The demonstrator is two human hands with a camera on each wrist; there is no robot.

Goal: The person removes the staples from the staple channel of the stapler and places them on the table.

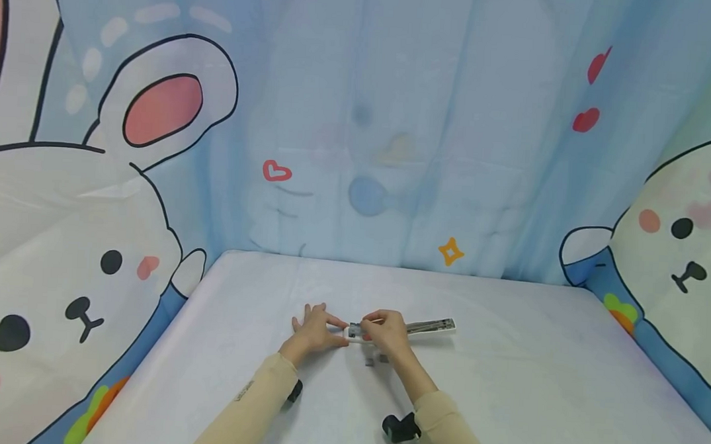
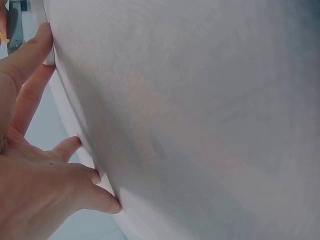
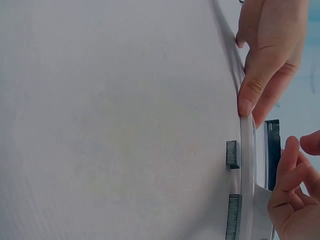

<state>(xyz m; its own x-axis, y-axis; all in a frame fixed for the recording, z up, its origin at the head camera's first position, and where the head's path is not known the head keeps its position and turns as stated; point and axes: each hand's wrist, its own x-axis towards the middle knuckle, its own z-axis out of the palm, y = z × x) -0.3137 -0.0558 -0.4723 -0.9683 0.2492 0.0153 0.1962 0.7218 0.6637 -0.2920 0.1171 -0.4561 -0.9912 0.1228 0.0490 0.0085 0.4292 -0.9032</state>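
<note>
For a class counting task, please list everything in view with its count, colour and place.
Stapler: one, white and metallic, on the table under the right hand.
Staple strips: two, grey, beside the stapler.
Table: one, white, under the stapler.
Curtain: at least one piece, blue, around the table.
Printed animals: two, mostly white, far left and far right.
Printed star: one, orange, on the curtain above the table.
Black devices: two, black, by the sleeves.
Sleeves: two, beige, lower centre.
Left hand: one, bare, pinching the stapler's end.
Right hand: one, bare, over the stapler.
</note>
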